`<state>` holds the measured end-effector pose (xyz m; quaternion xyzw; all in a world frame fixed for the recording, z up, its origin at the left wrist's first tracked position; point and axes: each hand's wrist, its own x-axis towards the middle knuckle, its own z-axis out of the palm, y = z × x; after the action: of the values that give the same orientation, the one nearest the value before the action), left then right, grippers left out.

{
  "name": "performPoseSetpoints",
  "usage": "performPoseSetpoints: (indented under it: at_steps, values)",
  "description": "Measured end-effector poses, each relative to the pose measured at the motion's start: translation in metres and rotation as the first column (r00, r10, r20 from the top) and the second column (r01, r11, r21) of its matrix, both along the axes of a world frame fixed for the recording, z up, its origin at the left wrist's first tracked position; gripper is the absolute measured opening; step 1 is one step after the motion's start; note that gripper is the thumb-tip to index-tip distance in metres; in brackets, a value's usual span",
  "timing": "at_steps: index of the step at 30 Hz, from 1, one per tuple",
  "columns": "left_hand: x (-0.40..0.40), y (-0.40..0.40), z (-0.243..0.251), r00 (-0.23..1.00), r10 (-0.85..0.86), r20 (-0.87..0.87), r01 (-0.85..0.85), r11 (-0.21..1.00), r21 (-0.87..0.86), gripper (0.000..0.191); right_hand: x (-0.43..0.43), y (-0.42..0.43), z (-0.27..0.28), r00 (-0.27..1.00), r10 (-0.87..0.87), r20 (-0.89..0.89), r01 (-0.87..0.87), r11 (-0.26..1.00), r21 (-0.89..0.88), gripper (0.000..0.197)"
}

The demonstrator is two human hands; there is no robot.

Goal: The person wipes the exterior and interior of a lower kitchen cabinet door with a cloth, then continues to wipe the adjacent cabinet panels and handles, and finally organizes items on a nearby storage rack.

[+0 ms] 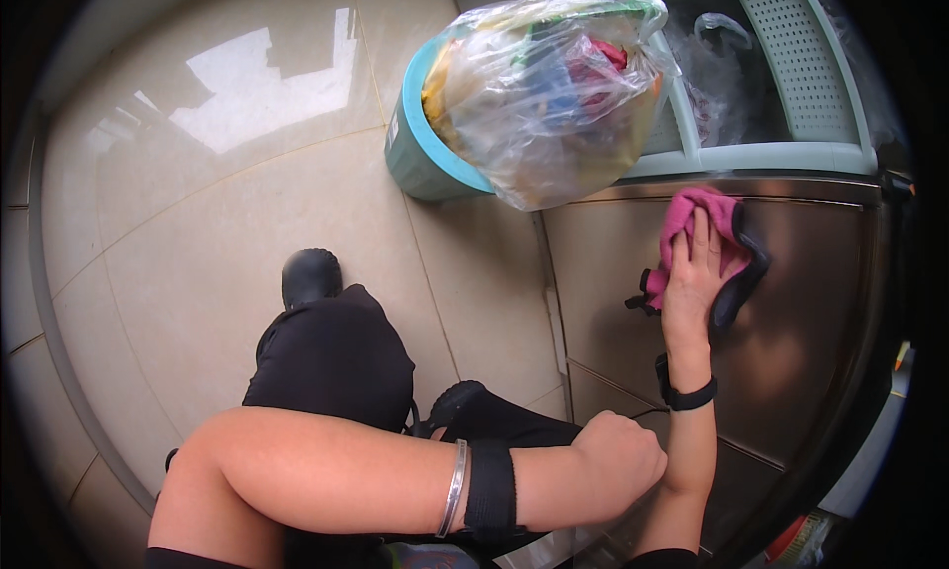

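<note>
My right hand (693, 287) lies with fingers spread on a pink cloth with dark edging (700, 206), pressing it flat against a shiny brown cabinet or appliance panel (615, 272). A black band circles that wrist. My left hand (621, 458) is curled into a fist beside my right forearm; nothing shows in it, though its palm side is hidden. A silver bracelet and a wide black strap sit on the left wrist.
A teal bin (415, 154) with a full clear plastic bag (549, 117) stands on the tiled floor (296, 198). Beside it a pale rack (786, 157) holds plastic bags and a perforated basket (804, 65). My black shoe (311, 276) rests on the floor.
</note>
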<state>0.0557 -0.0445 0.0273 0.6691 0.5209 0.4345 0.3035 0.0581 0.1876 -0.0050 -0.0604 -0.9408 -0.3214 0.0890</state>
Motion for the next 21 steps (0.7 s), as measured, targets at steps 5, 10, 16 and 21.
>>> performPoseSetpoints:
  at_steps: [5,10,16,21]
  values:
    - [0.005,0.002,0.004,0.999,-0.044,-0.014,0.043,0.998,-0.038,0.015,-0.002,0.045,-0.067,0.991,0.098,0.092,-0.082,0.983,-0.167,0.029]
    - [0.001,0.0,0.004,0.998,-0.058,-0.033,0.056,0.997,-0.051,0.014,-0.006,0.035,-0.126,0.997,0.046,0.057,-0.028,0.961,-0.274,0.033]
    - [-0.006,-0.002,0.006,0.997,0.008,-0.074,-0.009,1.0,-0.016,0.013,-0.003,0.047,-0.102,0.992,-0.014,0.124,0.07,0.886,-0.458,0.035]
    - [-0.007,-0.004,0.005,0.998,-0.052,-0.047,0.05,0.998,-0.039,0.015,0.01,0.015,-0.02,0.999,0.044,-0.032,-0.053,0.914,-0.403,0.035]
